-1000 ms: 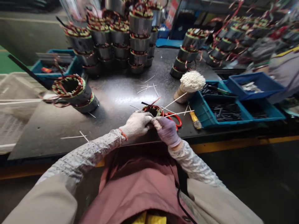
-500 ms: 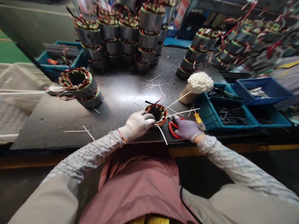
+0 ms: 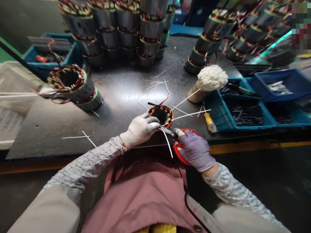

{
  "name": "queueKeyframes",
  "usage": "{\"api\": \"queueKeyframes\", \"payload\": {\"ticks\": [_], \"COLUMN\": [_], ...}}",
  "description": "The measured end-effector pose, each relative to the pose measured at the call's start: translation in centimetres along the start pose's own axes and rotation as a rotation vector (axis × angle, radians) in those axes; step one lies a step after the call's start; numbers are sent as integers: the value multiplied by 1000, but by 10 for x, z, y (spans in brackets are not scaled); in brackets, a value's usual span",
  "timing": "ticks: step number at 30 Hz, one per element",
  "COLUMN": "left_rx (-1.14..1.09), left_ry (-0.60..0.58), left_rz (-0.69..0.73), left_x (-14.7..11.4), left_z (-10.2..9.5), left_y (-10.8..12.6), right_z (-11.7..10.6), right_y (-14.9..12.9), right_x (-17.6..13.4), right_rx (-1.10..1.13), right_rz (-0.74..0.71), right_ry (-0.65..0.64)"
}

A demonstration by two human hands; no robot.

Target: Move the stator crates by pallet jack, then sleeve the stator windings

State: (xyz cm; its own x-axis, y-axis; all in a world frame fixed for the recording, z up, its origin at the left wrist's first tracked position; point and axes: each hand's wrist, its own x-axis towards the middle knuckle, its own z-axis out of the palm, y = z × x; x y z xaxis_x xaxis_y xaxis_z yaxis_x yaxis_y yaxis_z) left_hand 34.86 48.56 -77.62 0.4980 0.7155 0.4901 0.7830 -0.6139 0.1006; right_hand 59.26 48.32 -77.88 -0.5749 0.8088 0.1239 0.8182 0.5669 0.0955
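Observation:
A wound motor stator with red and yellow-green wires stands at the table's near edge. My left hand, in a white glove, grips its near rim, fingers closed by a white cord that hangs toward me. Two more white cords stick out of the stator's right side. In a purple glove, my right hand holds red-handled scissors. Their blades reach the base of the hanging cord at the rim. Whether they are closed on it I cannot tell.
A bundle of white cords stands beside blue bins of black sleeves. A yellow-handled tool lies near them. Stacked stators line the back; a two-high stack is at left. Loose cord pieces lie on the table.
My right hand has brought the scissors from the stator's right side down and round to its near rim, at the hanging cord. My left hand stays on the stator. The view has shifted slightly.

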Motion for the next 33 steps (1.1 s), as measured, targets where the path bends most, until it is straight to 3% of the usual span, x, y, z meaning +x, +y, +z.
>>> {"api": "queueKeyframes", "payload": {"ticks": [6, 12, 21, 26, 33], "left_rx": [-16, -46, -84, -137, -151], "left_ry": [-3, -16, -68, -115, -116], "left_rz": [-7, 23, 28, 87, 118], "left_x": [-2, -2, 0, -3, -2], "left_z": [0, -1, -11, -17, -19], "left_y": [-1, -5, -8, -25, -33], "right_z": [10, 8, 9, 14, 13], "right_y": [7, 27, 33, 41, 34], "right_x": [-9, -4, 9, 17, 42], "right_rx": [128, 196, 324, 352, 414], "right_rz": [-40, 201, 206, 312, 216], "right_ry": [-15, -89, -248, -290, -232]}}
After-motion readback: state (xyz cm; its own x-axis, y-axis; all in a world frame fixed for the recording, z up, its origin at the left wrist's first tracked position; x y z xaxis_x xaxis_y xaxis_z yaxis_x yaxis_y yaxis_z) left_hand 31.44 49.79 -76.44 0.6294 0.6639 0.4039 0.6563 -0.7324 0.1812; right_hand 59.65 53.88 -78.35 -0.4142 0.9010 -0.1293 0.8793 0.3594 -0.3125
